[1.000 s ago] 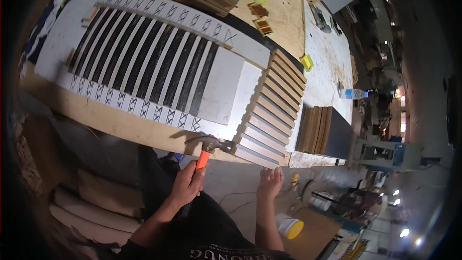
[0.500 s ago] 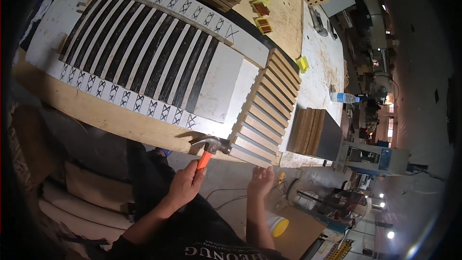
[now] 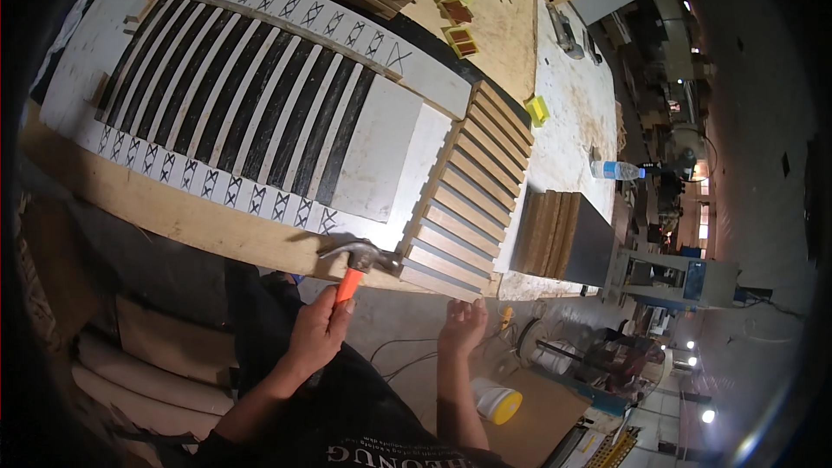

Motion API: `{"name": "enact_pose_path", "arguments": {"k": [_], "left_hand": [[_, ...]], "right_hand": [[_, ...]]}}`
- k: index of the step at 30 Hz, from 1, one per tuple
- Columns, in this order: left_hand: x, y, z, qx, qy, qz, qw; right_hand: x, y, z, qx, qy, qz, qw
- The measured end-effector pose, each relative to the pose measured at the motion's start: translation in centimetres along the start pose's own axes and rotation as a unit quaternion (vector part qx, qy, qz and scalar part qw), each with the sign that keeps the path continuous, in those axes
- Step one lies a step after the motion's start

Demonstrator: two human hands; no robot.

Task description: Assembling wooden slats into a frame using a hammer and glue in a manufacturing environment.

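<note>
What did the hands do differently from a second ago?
Not much. The left hand still grips the orange-handled hammer, its head staying against the near edge of the slatted wood panel. The right hand stays open just below that panel, holding nothing. Mostly the view shifted; the striped board and water bottle stayed put.

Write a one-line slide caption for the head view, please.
Left hand holds an orange-handled hammer against a slatted wooden panel; right hand hangs open below it.

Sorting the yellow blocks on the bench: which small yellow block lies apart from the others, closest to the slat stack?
The small yellow block beside the wooden slat stack; the others lie farther up.
</note>
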State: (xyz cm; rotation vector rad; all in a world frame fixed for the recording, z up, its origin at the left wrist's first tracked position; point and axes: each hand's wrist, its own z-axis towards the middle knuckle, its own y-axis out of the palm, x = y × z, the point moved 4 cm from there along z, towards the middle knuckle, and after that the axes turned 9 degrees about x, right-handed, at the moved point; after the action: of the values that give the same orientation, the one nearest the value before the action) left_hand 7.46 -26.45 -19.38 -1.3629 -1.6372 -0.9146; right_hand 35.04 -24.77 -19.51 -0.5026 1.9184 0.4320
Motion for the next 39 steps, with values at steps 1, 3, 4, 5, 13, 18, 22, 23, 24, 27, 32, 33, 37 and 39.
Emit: {"name": "enact_pose_path", "arguments": {"k": [1, 3, 4, 5, 13, 18, 22, 23, 24, 27, 32, 33, 37, 39], "left_hand": [[0.1, -0.3, 0.0, 0.031, 0.0, -0.013, 0.999], [-0.3, 0.2, -0.2, 0.028, 0.014, 0.015, 0.999], [-0.3, 0.4, -0.2, 0.025, 0.026, 0.043, 0.998], [-0.2, 0.8, -0.2, 0.005, 0.048, 0.039, 0.998], [3.1, -2.4, 0.1, 0.078, 0.027, 0.028, 0.996], [11.3, -8.4, 4.5, 0.277, 0.282, 0.245, 0.885], [14.6, -9.5, 6.5, 0.345, 0.345, 0.486, 0.725], [14.2, -7.9, 5.5, 0.303, 0.345, 0.46, 0.76], [13.3, -6.5, 4.1, 0.261, 0.339, 0.437, 0.791], [6.6, -0.1, 1.4, 0.052, 0.177, 0.133, 0.974], [4.8, 3.7, 0.8, 0.005, 0.053, -0.096, 0.994], [6.0, 3.7, 0.3, 0.012, 0.077, -0.064, 0.995], [10.6, 3.9, -1.8, 0.028, 0.144, 0.018, 0.989], [11.4, 4.1, -2.2, 0.027, 0.159, 0.038, 0.986]], "right_hand": [[0.0, 0.0, 0.1, -0.007, -0.003, 0.001, 1.0], [0.1, 0.1, -0.1, -0.013, -0.001, 0.005, 1.0], [0.1, 0.2, -0.1, -0.019, 0.002, 0.007, 1.0], [0.1, 0.2, -0.1, -0.02, 0.002, 0.008, 1.0], [0.3, 0.3, -0.3, -0.014, 0.009, -0.015, 1.0], [0.0, 1.2, -0.1, -0.036, 0.06, 0.049, 0.996], [0.4, 0.6, 0.2, -0.073, 0.105, 0.039, 0.991], [0.0, 0.7, -0.1, -0.075, 0.106, 0.051, 0.99], [-0.9, 1.2, -1.6, -0.082, 0.117, 0.034, 0.989], [-1.8, 0.5, -4.3, -0.131, 0.143, 0.027, 0.981], [-2.2, -0.7, -6.5, -0.129, 0.171, 0.031, 0.976], [-2.2, -1.1, -6.6, -0.148, 0.176, 0.047, 0.972], [-1.8, -1.4, -7.2, -0.176, 0.206, 0.064, 0.96], [-1.7, -1.6, -7.3, -0.183, 0.209, 0.047, 0.959]]}}
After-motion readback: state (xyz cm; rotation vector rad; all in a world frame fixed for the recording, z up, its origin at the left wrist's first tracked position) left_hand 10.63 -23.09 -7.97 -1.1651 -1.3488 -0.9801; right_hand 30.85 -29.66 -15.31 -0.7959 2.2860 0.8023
